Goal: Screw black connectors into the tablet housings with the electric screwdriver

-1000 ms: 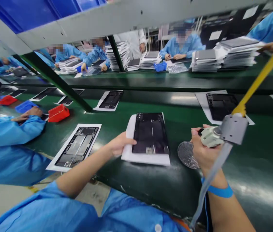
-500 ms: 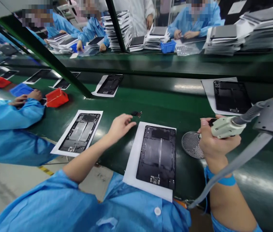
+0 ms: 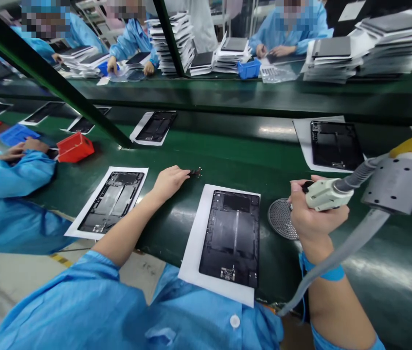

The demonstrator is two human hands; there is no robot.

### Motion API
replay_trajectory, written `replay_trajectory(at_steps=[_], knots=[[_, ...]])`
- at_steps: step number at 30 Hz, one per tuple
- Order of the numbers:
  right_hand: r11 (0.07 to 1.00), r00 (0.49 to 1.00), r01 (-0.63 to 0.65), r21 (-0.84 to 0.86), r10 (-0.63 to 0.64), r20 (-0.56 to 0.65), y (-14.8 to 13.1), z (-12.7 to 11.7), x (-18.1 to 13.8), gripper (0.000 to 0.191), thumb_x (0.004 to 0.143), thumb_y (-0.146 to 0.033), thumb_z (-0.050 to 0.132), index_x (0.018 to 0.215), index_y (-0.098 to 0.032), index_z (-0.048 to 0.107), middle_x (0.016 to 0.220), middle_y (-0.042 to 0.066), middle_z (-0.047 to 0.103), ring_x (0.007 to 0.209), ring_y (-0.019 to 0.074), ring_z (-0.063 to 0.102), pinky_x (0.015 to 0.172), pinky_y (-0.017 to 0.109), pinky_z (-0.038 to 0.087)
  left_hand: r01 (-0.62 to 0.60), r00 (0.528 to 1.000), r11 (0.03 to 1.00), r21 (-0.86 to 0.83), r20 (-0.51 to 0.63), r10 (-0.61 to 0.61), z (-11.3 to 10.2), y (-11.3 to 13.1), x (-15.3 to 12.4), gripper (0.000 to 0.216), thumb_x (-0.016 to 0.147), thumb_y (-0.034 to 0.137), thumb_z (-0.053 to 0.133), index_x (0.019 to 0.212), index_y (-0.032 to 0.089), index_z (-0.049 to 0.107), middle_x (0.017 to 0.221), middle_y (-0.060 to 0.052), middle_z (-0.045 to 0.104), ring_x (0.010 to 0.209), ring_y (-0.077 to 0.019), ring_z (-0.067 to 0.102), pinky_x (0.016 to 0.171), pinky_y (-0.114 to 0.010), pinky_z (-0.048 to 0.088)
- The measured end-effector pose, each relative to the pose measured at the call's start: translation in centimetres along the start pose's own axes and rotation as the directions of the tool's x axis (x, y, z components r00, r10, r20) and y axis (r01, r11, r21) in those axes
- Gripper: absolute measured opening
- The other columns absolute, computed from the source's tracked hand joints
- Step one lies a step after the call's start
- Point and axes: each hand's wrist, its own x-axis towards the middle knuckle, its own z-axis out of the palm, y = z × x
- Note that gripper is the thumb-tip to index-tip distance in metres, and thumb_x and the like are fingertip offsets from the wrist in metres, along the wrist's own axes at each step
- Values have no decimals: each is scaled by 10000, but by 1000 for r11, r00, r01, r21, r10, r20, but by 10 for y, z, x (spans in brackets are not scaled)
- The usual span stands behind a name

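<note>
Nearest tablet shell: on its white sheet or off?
On: the shell lies on the sheet, whose white margin shows along the shell's left and bottom edges.

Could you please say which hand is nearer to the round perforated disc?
Right. The right hand overlaps the disc in view at its right edge; the left hand is well left of it.

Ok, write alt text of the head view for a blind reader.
A bare left hand touches a small dark part on a green workbench; the right hand grips a pale tool. Between them, a black tablet-like panel lies on a white sheet. People in blue work beyond.
</note>
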Motion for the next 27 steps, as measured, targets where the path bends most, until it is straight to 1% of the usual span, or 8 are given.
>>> replay_trajectory(at_steps=[4,9,11,15,19,22,25,27], knots=[[1000,1000,24,-6,-24,-6,-7,2,3,385,924,-479,896,1127,-202,722,799,41,804,585,218,757,673,428,729,38,999,998,40,20,-39,-27,2,-15,145,1024,345,785,1087,275,896,1200,-127,885,1206,-339,808,1201,-471,588],[999,1000,21,27,-21,-8,-7,5,4,378,919,-453,898,1127,-193,721,782,36,775,640,254,795,722,469,746,-67,968,979,-191,-250,17,-31,39,-22,179,1012,398,793,980,255,896,1134,-86,872,1070,-271,811,1037,-406,669],[1000,1000,7,27,-6,-18,-4,5,4,388,918,-463,896,1137,-194,720,812,46,785,652,256,802,714,467,746,-108,960,936,-336,-279,11,-23,59,-18,205,990,433,819,937,251,896,1100,-75,870,1049,-261,808,1020,-411,679],[1000,1000,-10,-3,10,-8,6,4,2,374,933,-482,879,1149,-216,727,852,60,804,638,249,790,709,465,739,-132,981,788,-601,-193,17,9,98,-3,194,857,419,931,938,244,906,1136,-76,866,1053,-258,806,994,-425,694],[997,999,-9,-70,12,41,11,-1,-1,340,978,-481,837,1185,-240,715,901,66,817,687,243,795,734,453,732,93,986,624,-776,158,50,46,135,9,348,784,365,1013,1083,212,922,1063,-82,873,946,-236,818,934,-404,697],[992,998,0,-129,9,66,10,-4,-2,322,999,-471,808,1191,-235,703,903,65,815,714,230,791,745,422,717,161,928,665,-729,342,149,70,162,16,194,831,309,990,983,206,925,894,-62,863,851,-227,811,859,-371,668],[990,998,8,-139,1,66,12,-4,-2,338,994,-469,812,1187,-218,695,888,58,808,688,209,768,732,395,700,6,924,768,-641,297,241,90,179,22,43,863,219,964,882,234,928,901,-56,878,892,-237,816,887,-366,632],[990,999,7,-140,0,52,15,-3,-2,368,977,-474,835,1189,-210,691,883,51,804,675,198,753,709,378,686,-79,937,811,-580,234,259,102,183,24,94,863,164,965,853,249,926,913,-54,880,951,-250,814,946,-377,613]])
